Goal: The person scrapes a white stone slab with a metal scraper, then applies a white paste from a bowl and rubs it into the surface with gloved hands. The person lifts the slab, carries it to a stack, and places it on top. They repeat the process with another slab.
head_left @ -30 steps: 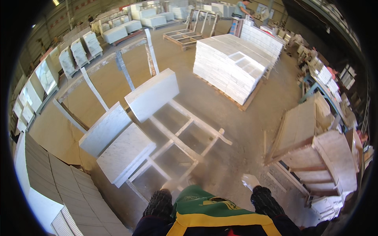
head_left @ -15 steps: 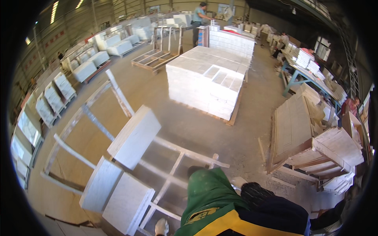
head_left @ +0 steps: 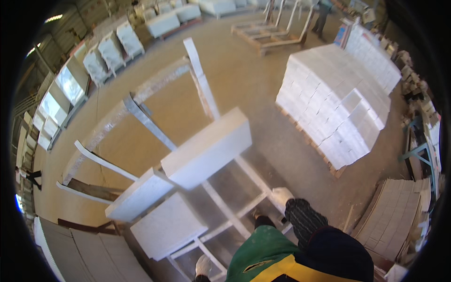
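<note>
My left hand (head_left: 203, 265), in a pale glove, hangs low beside a white bar of the metal rack (head_left: 226, 211). My right hand (head_left: 282, 196), gloved alike under a dark ribbed cuff, is out over the rack's right side. Blur hides the fingers of both hands; I cannot tell whether either touches the rack. To the left, a pale stone slab stack (head_left: 169, 225) rests on the rack. Behind it lean a second stack (head_left: 141, 195) and a larger white stack (head_left: 209, 148) against the rack's upright posts (head_left: 150, 122).
A big white block stack (head_left: 329, 103) sits on a wooden pallet (head_left: 312, 145) ahead right. Bundled slabs (head_left: 390, 216) stand at the right, grey panels (head_left: 94, 254) at the lower left. An unloaded rack (head_left: 272, 37) and a person's legs (head_left: 322, 19) are farther off.
My view has swung right and down, shifting the stacks and racks across it. My right hand has come out from near my body over the rack; my left stays low.
</note>
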A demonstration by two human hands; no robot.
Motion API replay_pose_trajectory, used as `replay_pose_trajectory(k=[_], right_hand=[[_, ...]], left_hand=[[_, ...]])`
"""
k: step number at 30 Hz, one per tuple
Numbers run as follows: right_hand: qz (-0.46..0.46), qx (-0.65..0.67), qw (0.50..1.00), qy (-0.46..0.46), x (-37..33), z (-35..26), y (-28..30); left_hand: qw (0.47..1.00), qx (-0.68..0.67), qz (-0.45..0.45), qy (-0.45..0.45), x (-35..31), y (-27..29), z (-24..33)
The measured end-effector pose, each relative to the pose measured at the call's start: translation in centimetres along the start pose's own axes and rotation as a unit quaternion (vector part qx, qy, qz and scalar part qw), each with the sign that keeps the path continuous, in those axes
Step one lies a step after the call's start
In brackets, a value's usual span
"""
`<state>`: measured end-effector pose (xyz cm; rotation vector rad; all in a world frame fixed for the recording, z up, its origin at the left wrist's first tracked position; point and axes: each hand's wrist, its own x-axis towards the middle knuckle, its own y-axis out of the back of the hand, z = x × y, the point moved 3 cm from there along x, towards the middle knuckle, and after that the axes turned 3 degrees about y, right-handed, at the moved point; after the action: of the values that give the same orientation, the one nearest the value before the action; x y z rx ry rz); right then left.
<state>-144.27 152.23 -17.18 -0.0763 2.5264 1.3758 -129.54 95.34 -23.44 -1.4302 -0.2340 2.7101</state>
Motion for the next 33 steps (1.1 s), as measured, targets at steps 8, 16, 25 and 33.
replay_pose_trajectory(k=[8,16,25,33], right_hand=[[0.019,0.155,0.981,-0.116,25.0,4.7,1.7],[0.242,0.455,0.846,-0.138,42.2,5.2,4.2],[0.3,0.401,0.853,-0.149,41.2,3.8,4.3],[0.357,0.382,0.839,-0.15,40.8,3.1,2.2]], left_hand=[[0.986,-0.109,0.127,-0.016,13.1,-8.0,21.1],[0.943,-0.105,0.306,-0.072,24.5,-8.0,35.0],[0.937,-0.115,0.312,-0.105,30.7,-7.9,35.5],[0.925,-0.07,0.351,-0.128,30.0,-10.4,35.9]])
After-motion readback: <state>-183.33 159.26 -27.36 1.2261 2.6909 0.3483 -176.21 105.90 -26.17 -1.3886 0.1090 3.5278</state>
